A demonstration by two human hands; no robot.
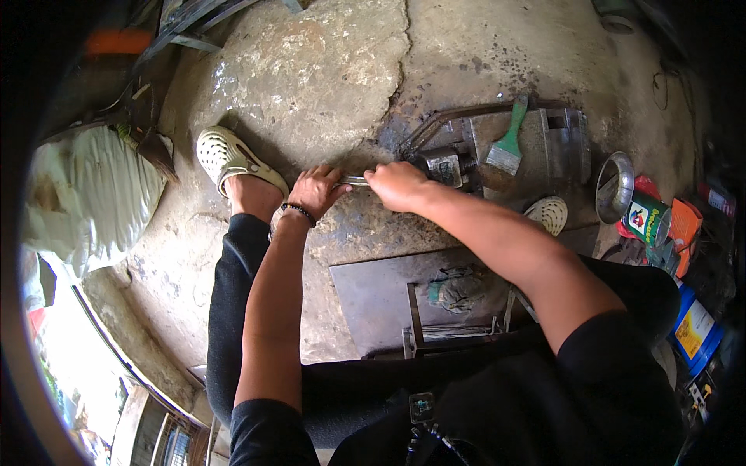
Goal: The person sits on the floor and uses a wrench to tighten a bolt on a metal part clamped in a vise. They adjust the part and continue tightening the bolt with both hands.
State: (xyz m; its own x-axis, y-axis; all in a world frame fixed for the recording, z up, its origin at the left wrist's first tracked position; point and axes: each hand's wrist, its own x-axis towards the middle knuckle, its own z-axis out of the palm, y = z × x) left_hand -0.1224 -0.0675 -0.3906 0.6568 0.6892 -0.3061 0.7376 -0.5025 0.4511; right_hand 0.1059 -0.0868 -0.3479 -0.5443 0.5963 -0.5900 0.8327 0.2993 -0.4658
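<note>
Both of my hands are closed on a thin, shiny metal rod held low over the floor. My left hand, with a dark beaded bracelet at its wrist, grips the left end. My right hand wraps around the rod farther right, so only a short bare stretch shows between them. Just beyond the right hand sits a vise-like metal block with a threaded screw, on a heavy steel base. Whether the rod touches that block is hidden by my right hand. A paintbrush with a green handle lies on the base.
Nearer me, a flat metal plate carries a crumpled rag and a metal frame. At right stand a metal bowl, a green container and a blue bucket. A whitish sack rests at left. My feet flank the work.
</note>
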